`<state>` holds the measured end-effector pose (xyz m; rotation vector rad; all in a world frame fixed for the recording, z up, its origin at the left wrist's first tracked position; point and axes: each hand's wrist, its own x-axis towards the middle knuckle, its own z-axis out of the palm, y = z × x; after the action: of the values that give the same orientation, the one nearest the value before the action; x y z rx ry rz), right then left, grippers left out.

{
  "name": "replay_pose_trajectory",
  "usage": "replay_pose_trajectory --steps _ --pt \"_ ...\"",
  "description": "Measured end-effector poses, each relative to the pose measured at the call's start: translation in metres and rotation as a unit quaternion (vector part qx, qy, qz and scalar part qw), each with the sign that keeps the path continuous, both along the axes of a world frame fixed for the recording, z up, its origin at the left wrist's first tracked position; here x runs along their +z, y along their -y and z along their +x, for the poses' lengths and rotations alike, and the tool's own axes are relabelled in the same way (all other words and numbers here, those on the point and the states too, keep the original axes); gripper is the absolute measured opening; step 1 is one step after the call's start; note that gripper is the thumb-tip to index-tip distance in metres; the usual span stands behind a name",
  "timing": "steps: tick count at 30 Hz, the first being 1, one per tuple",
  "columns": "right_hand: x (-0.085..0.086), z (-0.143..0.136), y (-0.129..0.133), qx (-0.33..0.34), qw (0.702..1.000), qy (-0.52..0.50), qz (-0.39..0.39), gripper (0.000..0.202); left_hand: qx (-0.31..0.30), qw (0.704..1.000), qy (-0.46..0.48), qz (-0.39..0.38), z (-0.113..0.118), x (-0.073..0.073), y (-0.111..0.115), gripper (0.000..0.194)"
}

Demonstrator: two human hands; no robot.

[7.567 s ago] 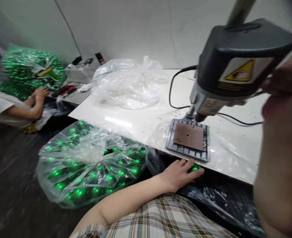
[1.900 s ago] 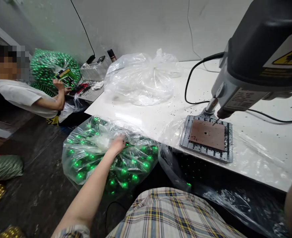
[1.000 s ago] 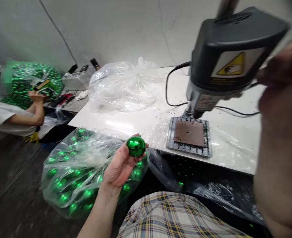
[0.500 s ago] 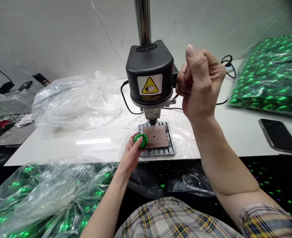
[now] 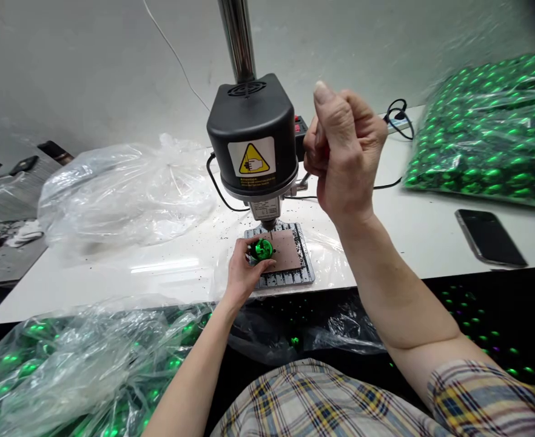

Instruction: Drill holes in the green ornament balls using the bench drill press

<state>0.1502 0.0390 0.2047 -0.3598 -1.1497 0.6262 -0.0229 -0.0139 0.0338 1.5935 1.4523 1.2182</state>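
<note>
My left hand (image 5: 245, 270) grips a shiny green ball (image 5: 264, 249) between thumb and fingers. The ball is over the left part of a brown board (image 5: 288, 250) that lies on the slotted metal base (image 5: 304, 276) of a small drill press (image 5: 252, 133). Just above the ball, the thin drill bit (image 5: 271, 234) points down, close to the ball's right side. Raised at the machine's right, my right hand (image 5: 347, 145) is closed around the end of the feed handle (image 5: 301, 184). The grip itself is mostly hidden by the fingers.
A clear bag of green balls (image 5: 486, 133) lies at the right, with a phone (image 5: 490, 237) in front of it. Crumpled clear plastic (image 5: 126, 188) fills the left. Another bag of green balls (image 5: 80, 364) is below the table edge. Dark shavings dot the tabletop.
My left hand has turned the green ball and shifted it nearer the drill bit, its thumb now lower. My right hand stays closed at the handle. The whole view has shifted slightly.
</note>
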Motion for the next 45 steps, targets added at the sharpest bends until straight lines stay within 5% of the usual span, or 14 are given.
replay_pose_trajectory --steps 13,19,25,26,28,31,35,38,42,45 --pt "0.001 -0.002 0.002 -0.038 0.999 0.024 -0.019 0.06 -0.006 0.997 0.075 -0.026 0.017 -0.001 -0.003 0.046" --pt "0.0 0.0 0.0 -0.005 1.0 0.013 -0.006 0.057 -0.012 0.995 0.093 -0.025 0.019 -0.009 -0.009 0.03" --pt "0.001 0.001 0.001 -0.012 0.999 0.031 -0.019 0.055 0.194 0.98 0.042 0.002 0.019 -0.013 0.036 0.019" --pt "0.001 0.001 0.001 -0.015 0.999 0.037 -0.02 0.055 0.152 0.988 0.015 0.006 0.024 -0.013 0.048 0.018" --pt "0.001 0.001 0.0 -0.018 0.999 0.046 -0.018 0.057 -0.053 0.998 -0.034 0.014 0.044 -0.013 0.063 0.011" --pt "0.001 0.001 -0.001 -0.014 0.999 0.043 -0.007 0.06 -0.288 0.948 -0.117 0.066 0.093 -0.014 0.054 0.018" --pt "0.003 0.002 0.001 -0.033 0.997 0.068 -0.029 0.061 -0.286 0.922 -0.252 0.07 0.149 -0.018 0.008 0.046" --pt "0.002 0.003 0.002 -0.033 0.996 0.081 -0.029 0.062 -0.268 0.924 -0.271 0.033 0.153 -0.019 -0.002 0.043" --pt "0.002 0.004 0.001 -0.026 0.996 0.082 -0.016 0.06 -0.278 0.954 -0.112 0.016 0.118 -0.008 0.036 0.032" --pt "0.001 0.003 0.001 -0.032 0.996 0.081 -0.018 0.061 -0.203 0.958 0.121 -0.162 0.082 0.007 0.069 0.038"
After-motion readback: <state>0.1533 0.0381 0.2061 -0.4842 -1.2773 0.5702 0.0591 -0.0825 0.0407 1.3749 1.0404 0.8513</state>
